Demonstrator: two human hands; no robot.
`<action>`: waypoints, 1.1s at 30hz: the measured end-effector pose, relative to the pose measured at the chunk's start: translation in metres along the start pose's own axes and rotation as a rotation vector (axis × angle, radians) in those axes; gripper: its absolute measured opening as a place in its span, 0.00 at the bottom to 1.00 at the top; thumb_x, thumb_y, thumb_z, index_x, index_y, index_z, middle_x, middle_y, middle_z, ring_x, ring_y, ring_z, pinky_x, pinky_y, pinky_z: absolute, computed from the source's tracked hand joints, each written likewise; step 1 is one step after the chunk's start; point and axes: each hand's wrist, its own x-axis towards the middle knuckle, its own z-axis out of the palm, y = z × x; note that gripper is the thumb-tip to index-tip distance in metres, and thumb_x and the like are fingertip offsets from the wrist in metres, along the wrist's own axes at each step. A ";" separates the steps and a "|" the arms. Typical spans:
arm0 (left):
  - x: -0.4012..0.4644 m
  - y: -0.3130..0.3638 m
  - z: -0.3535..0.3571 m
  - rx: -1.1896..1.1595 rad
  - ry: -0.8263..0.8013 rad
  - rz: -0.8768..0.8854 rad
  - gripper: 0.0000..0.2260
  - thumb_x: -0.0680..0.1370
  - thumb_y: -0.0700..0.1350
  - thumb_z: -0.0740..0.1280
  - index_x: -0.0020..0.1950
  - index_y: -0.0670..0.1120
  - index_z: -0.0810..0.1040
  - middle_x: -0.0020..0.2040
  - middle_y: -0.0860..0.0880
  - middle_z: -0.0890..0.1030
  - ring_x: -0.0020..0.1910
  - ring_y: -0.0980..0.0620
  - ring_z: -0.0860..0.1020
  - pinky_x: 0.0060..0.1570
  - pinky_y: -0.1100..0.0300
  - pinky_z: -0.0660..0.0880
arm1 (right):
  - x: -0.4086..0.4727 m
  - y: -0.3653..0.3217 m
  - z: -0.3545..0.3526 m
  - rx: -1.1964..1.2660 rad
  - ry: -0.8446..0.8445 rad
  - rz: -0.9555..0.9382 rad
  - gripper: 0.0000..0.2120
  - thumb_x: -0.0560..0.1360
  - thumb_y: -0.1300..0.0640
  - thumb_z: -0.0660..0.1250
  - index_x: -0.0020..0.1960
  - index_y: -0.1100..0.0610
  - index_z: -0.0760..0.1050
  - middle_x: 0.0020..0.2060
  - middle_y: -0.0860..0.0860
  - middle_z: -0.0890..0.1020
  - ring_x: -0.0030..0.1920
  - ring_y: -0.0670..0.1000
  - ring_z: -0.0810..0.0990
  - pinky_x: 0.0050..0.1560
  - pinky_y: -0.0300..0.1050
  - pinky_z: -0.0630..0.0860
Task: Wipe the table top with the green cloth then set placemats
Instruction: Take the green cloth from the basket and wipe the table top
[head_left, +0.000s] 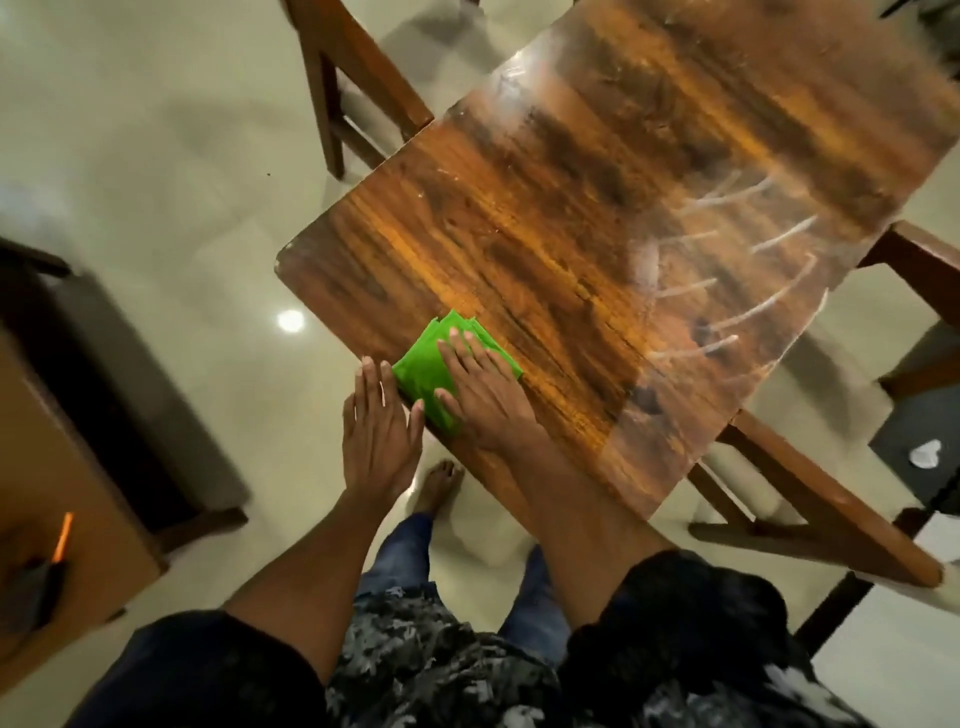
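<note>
A folded green cloth (423, 364) lies at the near left edge of the glossy wooden table top (597, 234). My right hand (480, 389) presses flat on the cloth with straight fingers. My left hand (376, 428) is held flat just off the table's edge, beside the cloth, its thumb touching the cloth's near corner. No placemats are in view.
Wooden chairs stand at the far side (353, 88) and at the right side (810, 499) of the table. A brown cabinet (67, 467) with a dark object and an orange stick on it stands at the left. Pale glossy tiles (156, 156) cover the floor.
</note>
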 end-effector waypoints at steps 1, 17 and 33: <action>-0.002 0.005 0.001 0.001 0.003 -0.027 0.31 0.88 0.58 0.48 0.86 0.41 0.51 0.86 0.41 0.51 0.85 0.43 0.51 0.82 0.45 0.55 | -0.003 0.004 0.001 -0.004 -0.012 -0.016 0.34 0.88 0.41 0.49 0.86 0.55 0.43 0.86 0.54 0.45 0.86 0.54 0.44 0.84 0.55 0.48; -0.065 0.128 0.002 -0.069 0.136 -0.423 0.33 0.87 0.60 0.48 0.86 0.42 0.50 0.86 0.41 0.51 0.85 0.43 0.49 0.83 0.46 0.52 | -0.040 0.095 -0.040 -0.158 -0.038 -0.407 0.34 0.87 0.42 0.52 0.86 0.55 0.46 0.86 0.54 0.48 0.86 0.53 0.46 0.83 0.54 0.51; -0.113 0.173 0.046 -0.151 0.142 -0.623 0.32 0.87 0.60 0.46 0.86 0.42 0.48 0.86 0.41 0.49 0.86 0.44 0.47 0.83 0.48 0.48 | -0.047 0.109 -0.055 -0.264 -0.088 -0.594 0.33 0.88 0.42 0.50 0.86 0.57 0.46 0.86 0.55 0.48 0.86 0.55 0.46 0.84 0.56 0.51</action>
